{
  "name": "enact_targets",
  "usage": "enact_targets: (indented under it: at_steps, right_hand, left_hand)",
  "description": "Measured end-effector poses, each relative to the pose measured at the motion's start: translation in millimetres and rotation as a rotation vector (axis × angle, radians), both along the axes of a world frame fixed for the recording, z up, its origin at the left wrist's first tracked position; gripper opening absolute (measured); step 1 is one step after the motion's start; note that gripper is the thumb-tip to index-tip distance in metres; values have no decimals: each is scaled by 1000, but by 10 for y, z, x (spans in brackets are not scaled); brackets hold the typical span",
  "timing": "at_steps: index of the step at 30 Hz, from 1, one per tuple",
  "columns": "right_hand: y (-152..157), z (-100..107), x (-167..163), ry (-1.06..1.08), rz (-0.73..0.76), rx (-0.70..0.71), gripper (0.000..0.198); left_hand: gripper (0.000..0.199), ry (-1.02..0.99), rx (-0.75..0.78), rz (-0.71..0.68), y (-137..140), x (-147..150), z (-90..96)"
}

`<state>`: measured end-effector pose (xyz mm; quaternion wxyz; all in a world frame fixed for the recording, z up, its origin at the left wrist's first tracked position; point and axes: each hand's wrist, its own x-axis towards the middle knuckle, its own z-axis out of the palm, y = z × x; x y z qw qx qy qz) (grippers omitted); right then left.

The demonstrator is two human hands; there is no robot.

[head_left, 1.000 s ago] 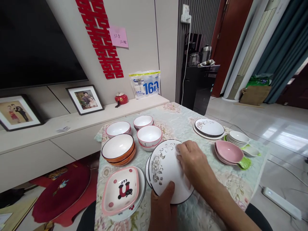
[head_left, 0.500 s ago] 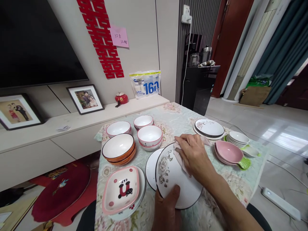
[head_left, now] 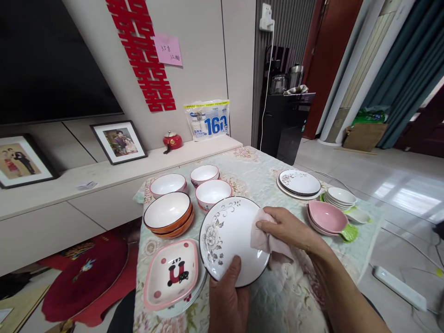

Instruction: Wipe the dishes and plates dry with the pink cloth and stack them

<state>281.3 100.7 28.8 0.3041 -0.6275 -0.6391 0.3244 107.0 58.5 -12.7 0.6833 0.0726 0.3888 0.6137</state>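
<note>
A white plate with a dark rim and a grey flower print is tilted toward me above the table. My left hand grips its lower edge, thumb on the face and fingers hidden beneath. In my right hand is a pale pink cloth, pinched and pressed against the plate's right side. Left of the plate lies a square pink-rimmed cat dish on top of round plates. Orange bowls are stacked behind it, and a red-rimmed white bowl stands just beyond the held plate.
At the right are stacked flowered plates, small white dishes and pink dishes with green handles. More bowls stand at the back left. A flowered tablecloth covers the table, with a low cabinet behind.
The held plate has swung left and faces me more, now covering the plate that lay behind it. My right hand has moved from the upper edge to the right side with the cloth.
</note>
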Motion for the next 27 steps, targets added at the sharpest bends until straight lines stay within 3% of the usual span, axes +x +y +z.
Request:
enact_targets:
  at_steps: [4,7,10,14,19,22,25,27]
  right_hand:
    - [48,-72,-79,212,-110,140,17]
    - [44,-53,-81,225,-158,239,16]
    - [13,3,-7,132,-180,334,17]
    - [-42,58,95,-24,-95,454,20]
    - [-77,55,44,-238,17,534,24]
    - [-89,51,-96,-343,32,654,30]
    - [-139,88,-308,-417,102,777,30]
    - [-197,136,-473,-490,167,765,24]
  left_hand:
    - [83,-50,42,-31,-15,-19,19]
    - [76,-97,53,-60,-8,-56,-31]
    - [63,-121,24,-152,1,-96,-110]
    - [48,-135,-46,-251,-12,-126,-136]
    - [63,-15,-5,-273,-48,-76,-26]
    - [69,26,-21,-268,-71,-28,-31]
    - [62,31,-29,-320,-99,2,-179]
    - [53,48,-6,-346,-108,-3,-352]
